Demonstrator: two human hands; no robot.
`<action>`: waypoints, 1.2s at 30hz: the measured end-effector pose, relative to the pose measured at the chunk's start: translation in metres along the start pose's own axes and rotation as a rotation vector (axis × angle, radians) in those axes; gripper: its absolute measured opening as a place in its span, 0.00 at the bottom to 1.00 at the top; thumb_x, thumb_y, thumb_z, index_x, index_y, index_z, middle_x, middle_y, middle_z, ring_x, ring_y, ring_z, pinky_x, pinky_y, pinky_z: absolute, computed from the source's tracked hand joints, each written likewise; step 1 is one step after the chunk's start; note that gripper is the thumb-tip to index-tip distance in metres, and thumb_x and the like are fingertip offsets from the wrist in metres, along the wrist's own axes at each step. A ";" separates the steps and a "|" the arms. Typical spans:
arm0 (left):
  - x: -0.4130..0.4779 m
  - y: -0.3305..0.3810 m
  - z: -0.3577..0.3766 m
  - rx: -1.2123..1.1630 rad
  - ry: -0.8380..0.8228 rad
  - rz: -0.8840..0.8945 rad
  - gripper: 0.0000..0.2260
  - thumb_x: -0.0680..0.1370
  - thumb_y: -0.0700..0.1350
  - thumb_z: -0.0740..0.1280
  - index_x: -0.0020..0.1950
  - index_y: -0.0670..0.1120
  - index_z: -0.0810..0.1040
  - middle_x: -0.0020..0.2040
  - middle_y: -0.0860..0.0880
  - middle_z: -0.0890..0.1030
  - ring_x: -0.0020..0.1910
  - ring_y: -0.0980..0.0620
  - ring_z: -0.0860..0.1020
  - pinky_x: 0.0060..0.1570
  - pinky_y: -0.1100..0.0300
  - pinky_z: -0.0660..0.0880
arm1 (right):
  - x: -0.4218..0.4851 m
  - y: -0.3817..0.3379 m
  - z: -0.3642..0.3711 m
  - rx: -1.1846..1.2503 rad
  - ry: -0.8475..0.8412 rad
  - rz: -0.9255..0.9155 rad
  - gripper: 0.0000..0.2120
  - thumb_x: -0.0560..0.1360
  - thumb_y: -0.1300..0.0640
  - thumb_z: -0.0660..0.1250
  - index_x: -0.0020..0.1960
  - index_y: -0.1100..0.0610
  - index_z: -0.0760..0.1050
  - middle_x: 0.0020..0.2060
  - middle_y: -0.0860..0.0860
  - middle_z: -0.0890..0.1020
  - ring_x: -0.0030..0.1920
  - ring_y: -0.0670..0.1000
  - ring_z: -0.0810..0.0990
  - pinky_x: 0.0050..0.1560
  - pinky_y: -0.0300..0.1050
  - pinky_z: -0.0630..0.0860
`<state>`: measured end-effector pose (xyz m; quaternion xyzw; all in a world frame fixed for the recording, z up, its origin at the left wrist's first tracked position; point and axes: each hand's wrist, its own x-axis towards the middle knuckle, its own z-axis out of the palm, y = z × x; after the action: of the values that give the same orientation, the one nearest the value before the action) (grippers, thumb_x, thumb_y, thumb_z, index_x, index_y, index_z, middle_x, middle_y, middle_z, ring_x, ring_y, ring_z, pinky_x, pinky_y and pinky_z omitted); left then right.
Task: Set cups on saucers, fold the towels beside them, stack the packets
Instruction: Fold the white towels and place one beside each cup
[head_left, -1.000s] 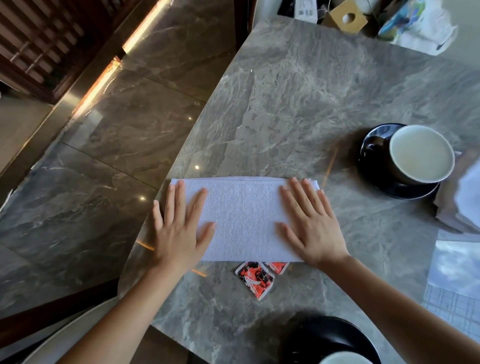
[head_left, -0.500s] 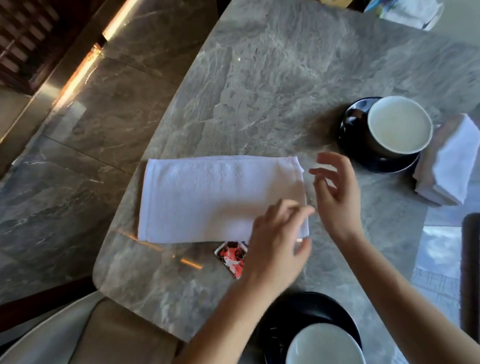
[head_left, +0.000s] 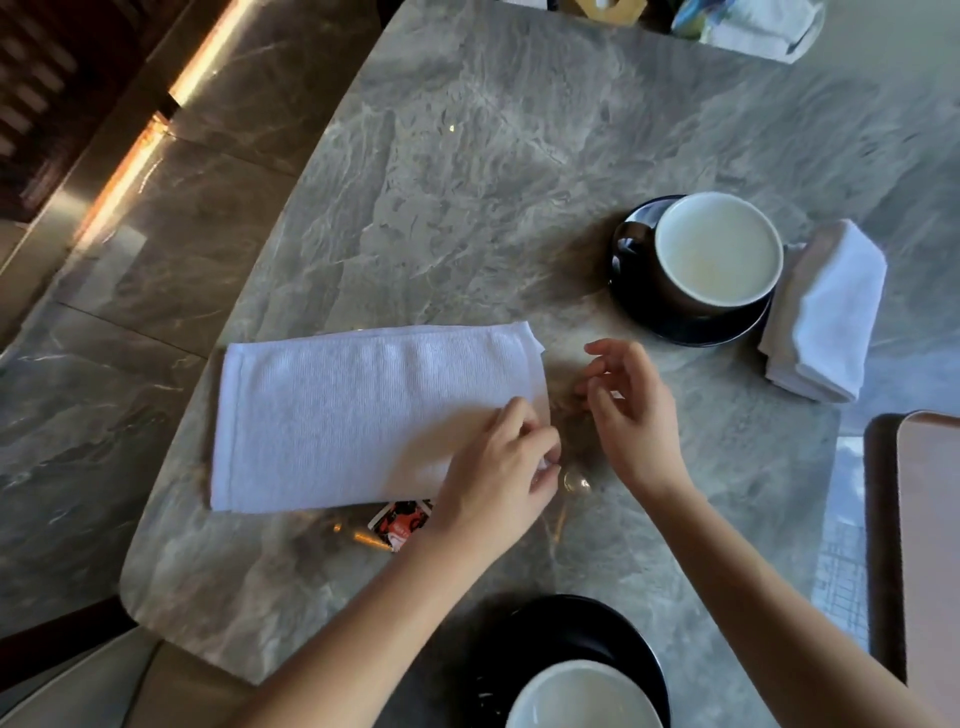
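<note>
A white towel (head_left: 353, 415), folded into a long strip, lies flat on the grey marble table (head_left: 519, 156). My left hand (head_left: 498, 467) pinches its near right corner. My right hand (head_left: 631, 410) hovers just past the towel's right end with fingers loosely curled, holding nothing. Red packets (head_left: 400, 522) peek out from under the towel's near edge. A dark cup (head_left: 719, 254) with a white inside stands on a black saucer (head_left: 691, 327) at the right. A second folded white towel (head_left: 826, 317) lies beside that saucer. Another cup (head_left: 582, 699) on a black saucer (head_left: 571, 629) sits at the bottom edge.
A wooden holder (head_left: 608, 10) and crumpled white paper (head_left: 753, 26) sit at the table's far edge. A chair back (head_left: 930, 519) stands at the right. The polished stone floor (head_left: 130, 260) lies to the left, and a seat (head_left: 104, 686) is at the near left.
Both hands left the flattened towel. My left hand crossed to the towel's near right corner and pinched it; my right hand lifted off beyond the right end. The view shifted toward the right.
</note>
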<state>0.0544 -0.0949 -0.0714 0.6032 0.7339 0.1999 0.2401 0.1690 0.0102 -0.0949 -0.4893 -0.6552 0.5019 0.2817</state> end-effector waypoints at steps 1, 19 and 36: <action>0.002 -0.001 -0.002 0.003 -0.003 0.021 0.03 0.71 0.42 0.69 0.40 0.45 0.76 0.45 0.50 0.74 0.41 0.54 0.75 0.32 0.64 0.70 | 0.001 0.000 -0.001 -0.008 -0.001 0.004 0.15 0.73 0.67 0.60 0.53 0.49 0.73 0.37 0.47 0.79 0.38 0.51 0.80 0.39 0.44 0.77; -0.017 -0.003 -0.010 -0.268 0.141 -0.097 0.08 0.67 0.37 0.66 0.39 0.45 0.68 0.35 0.50 0.74 0.31 0.50 0.71 0.29 0.58 0.69 | 0.018 -0.040 0.006 -0.281 -0.479 0.323 0.20 0.73 0.47 0.69 0.56 0.52 0.62 0.30 0.54 0.84 0.31 0.56 0.83 0.36 0.53 0.82; -0.043 -0.027 -0.050 -0.547 0.325 -0.116 0.09 0.70 0.41 0.67 0.36 0.49 0.67 0.35 0.54 0.71 0.32 0.51 0.74 0.33 0.52 0.76 | 0.039 -0.092 0.057 0.124 -0.336 0.289 0.18 0.73 0.68 0.55 0.39 0.52 0.79 0.31 0.49 0.76 0.30 0.44 0.75 0.32 0.36 0.77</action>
<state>0.0103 -0.1424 -0.0426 0.4336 0.7150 0.4693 0.2838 0.0725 0.0228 -0.0331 -0.4693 -0.5841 0.6507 0.1232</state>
